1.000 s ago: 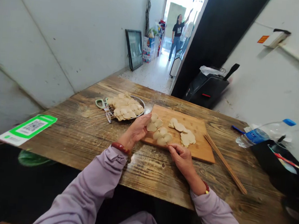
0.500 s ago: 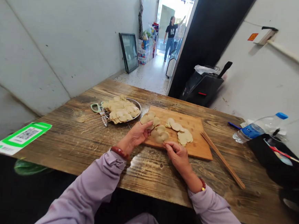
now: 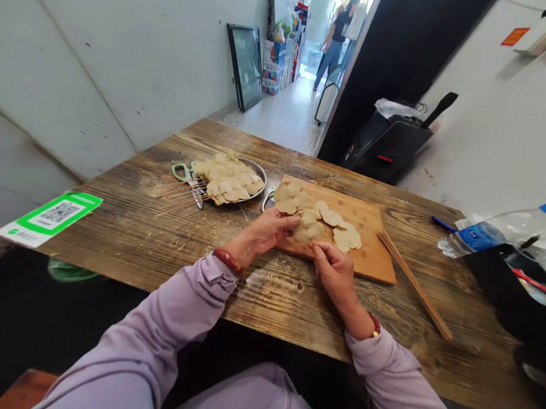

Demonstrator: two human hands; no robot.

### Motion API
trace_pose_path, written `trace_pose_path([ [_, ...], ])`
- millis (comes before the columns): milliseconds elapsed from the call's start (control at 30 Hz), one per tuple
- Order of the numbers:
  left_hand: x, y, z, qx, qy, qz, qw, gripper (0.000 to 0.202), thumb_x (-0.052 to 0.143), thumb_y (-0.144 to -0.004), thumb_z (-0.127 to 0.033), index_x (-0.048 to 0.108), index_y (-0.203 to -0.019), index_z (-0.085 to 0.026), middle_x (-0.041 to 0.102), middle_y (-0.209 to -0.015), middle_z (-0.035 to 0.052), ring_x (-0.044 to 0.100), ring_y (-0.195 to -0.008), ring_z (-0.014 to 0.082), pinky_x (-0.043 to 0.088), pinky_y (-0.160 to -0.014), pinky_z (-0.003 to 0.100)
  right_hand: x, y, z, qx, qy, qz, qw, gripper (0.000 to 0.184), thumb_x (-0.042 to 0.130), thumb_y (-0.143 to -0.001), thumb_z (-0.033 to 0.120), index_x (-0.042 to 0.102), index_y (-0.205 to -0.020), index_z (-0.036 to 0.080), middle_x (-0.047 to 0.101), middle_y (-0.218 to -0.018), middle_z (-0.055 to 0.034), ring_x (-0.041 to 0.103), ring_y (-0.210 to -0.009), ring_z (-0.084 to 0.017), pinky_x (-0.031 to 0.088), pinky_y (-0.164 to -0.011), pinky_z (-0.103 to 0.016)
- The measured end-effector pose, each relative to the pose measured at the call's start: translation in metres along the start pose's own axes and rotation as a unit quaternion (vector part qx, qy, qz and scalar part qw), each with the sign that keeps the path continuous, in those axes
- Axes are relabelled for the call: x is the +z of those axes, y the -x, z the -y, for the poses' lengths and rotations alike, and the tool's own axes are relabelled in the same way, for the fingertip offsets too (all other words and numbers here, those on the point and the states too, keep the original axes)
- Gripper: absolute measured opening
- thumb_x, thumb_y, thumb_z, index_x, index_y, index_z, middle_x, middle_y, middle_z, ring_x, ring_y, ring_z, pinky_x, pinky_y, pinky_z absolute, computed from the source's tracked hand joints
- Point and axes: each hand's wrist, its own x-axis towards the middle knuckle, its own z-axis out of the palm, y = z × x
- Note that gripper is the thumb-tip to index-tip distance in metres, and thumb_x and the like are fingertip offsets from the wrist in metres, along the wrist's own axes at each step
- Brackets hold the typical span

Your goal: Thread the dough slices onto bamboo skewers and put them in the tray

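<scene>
My left hand (image 3: 267, 232) is closed, its thumb and fingers pinching the edge of a cluster of thin, pale round slices (image 3: 307, 229) over the near-left part of a wooden cutting board (image 3: 367, 262). At the lower edge of that cluster, my right hand (image 3: 336, 274) pinches what looks like the end of a thin skewer, mostly hidden by the fingertips. More round slices (image 3: 347, 237) lie in small overlapping groups on the board. To the left, a metal plate (image 3: 262, 173) bears a heap of skewered slices (image 3: 230, 179), their sticks pointing left.
Scissors (image 3: 192, 184) with green handles lie beside the plate. Bare wooden sticks (image 3: 415, 285) rest right of the board. Further right are a water bottle (image 3: 481, 236) and a black container (image 3: 499, 273). A green QR card (image 3: 54, 217) is at the left edge. A person (image 3: 334, 39) stands in the doorway.
Both hands and the held slices have shifted slightly right in view, and my left fingers now grip nearer the front cluster. The view has tilted down; the person in the doorway has lowered an arm.
</scene>
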Motion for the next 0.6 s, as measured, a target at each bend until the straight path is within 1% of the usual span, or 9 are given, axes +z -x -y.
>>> trace_pose_path([
  [133,0.0050,0.0003,0.0039,0.008,0.016,-0.022,1.000,0.042,0.094,-0.062,-0.012,0.075,-0.099,-0.014,0.078,-0.108,0.0081,0.073,-0.087,0.0177,0.059,-0.077,0.027,-0.0004,-0.0002,-0.0004,-0.011,0.012,0.000,1.000,0.030,0.062,-0.092,0.044,0.078,-0.093,0.018,0.061,-0.058,0.0007,0.059,-0.058,-0.016,0.045,-0.053,-0.026],
  [267,0.0072,0.0004,0.0058,0.016,0.013,-0.052,0.998,0.038,0.093,-0.061,-0.009,0.074,-0.094,-0.013,0.078,-0.102,0.0060,0.072,-0.083,0.0153,0.058,-0.074,0.026,-0.0002,-0.0003,-0.0003,-0.015,0.018,0.000,1.000,0.028,0.062,-0.091,0.042,0.079,-0.092,0.019,0.063,-0.059,-0.0006,0.064,-0.064,-0.019,0.048,-0.056,-0.028],
  [400,0.0080,0.0011,0.0050,0.022,0.013,-0.072,0.997,0.041,0.094,-0.059,-0.011,0.074,-0.094,-0.013,0.078,-0.094,0.0037,0.072,-0.080,0.0147,0.057,-0.071,0.025,-0.0003,0.0005,0.0000,-0.011,0.017,0.005,1.000,0.028,0.062,-0.092,0.042,0.079,-0.093,0.019,0.064,-0.060,-0.0008,0.066,-0.065,-0.019,0.050,-0.057,-0.028],
  [500,0.0083,0.0016,0.0034,0.024,0.017,-0.083,0.996,0.043,0.095,-0.057,-0.012,0.074,-0.095,-0.014,0.078,-0.093,0.0033,0.072,-0.081,0.0152,0.057,-0.073,0.025,-0.0007,0.0012,0.0001,-0.013,0.016,0.006,1.000,0.028,0.063,-0.092,0.042,0.079,-0.094,0.019,0.065,-0.060,-0.0009,0.065,-0.064,-0.019,0.049,-0.056,-0.028],
  [600,0.0076,0.0015,0.0026,0.023,0.019,-0.069,0.997,0.042,0.094,-0.059,-0.012,0.074,-0.095,-0.015,0.079,-0.095,0.0043,0.073,-0.083,0.0167,0.058,-0.075,0.028,-0.0009,0.0015,0.0003,-0.011,0.016,0.006,1.000,0.029,0.062,-0.092,0.043,0.080,-0.094,0.019,0.063,-0.058,-0.0001,0.061,-0.059,-0.017,0.048,-0.055,-0.028],
])
